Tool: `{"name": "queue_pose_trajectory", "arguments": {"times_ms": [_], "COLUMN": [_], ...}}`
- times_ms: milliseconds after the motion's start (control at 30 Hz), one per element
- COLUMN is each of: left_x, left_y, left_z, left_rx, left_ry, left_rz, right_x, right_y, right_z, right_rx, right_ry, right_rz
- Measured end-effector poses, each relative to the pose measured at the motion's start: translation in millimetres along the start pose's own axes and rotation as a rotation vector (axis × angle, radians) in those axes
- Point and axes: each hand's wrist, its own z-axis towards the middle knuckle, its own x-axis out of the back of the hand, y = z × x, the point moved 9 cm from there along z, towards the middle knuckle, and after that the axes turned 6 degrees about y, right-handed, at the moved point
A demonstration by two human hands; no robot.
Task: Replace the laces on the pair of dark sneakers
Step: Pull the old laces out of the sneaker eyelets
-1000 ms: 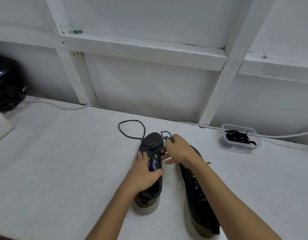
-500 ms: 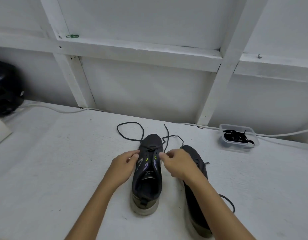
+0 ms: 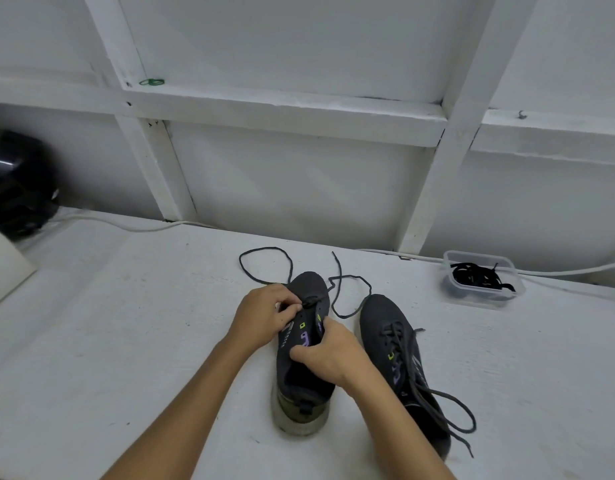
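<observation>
Unlacing dark knit sneaker [image 3: 301,358], toe pointing away, heel toward person. Left hand [image 3: 264,317] pinches thin dark lace [image 3: 311,301] at front eyelets; right hand [image 3: 328,355] grips tongue side, nearer heel. Loose lace ends trail past toe.

Two sneakers [image 3: 399,358] side by side on table [image 3: 126,341]; container [image 3: 482,278] far right.
</observation>
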Motion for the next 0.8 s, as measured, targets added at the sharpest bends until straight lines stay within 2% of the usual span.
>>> {"name": "queue_pose_trajectory", "arguments": {"times_ms": [167,267,467,533,633,800], "left_x": [-3.4,-3.1,1.7,-2.0,-3.4,5.2], "left_y": [-3.1,-2.6,-20.7,-22.7,-18.1,-8.7], "left_z": [6.1,15.7,2.0,-6.6,-8.5,8.7], "left_rx": [0.016,0.050,0.232,0.236,0.210,0.170], "left_ry": [-0.119,-0.198,-0.089,-0.045,0.012,-0.076], "left_rz": [0.120,0.108,-0.242,-0.309,-0.225,-0.135], "right_x": [2.7,-1.4,-2.8,-1.9,-1.1,-3.1], "right_y": [-9.3,-14.0,-12.1,-12.6,-12.5,-11.7], "right_z": [1.9,1.4,3.7,4.1,4.3,4.3], "right_rx": [0.054,0.101,0.132,0.146,0.153,0.154], "right_ry": [-0.012,0.046,0.108,0.120,0.134,0.133], "right_rz": [-0.076,-0.189,-0.250,-0.247,-0.242,-0.244]}}
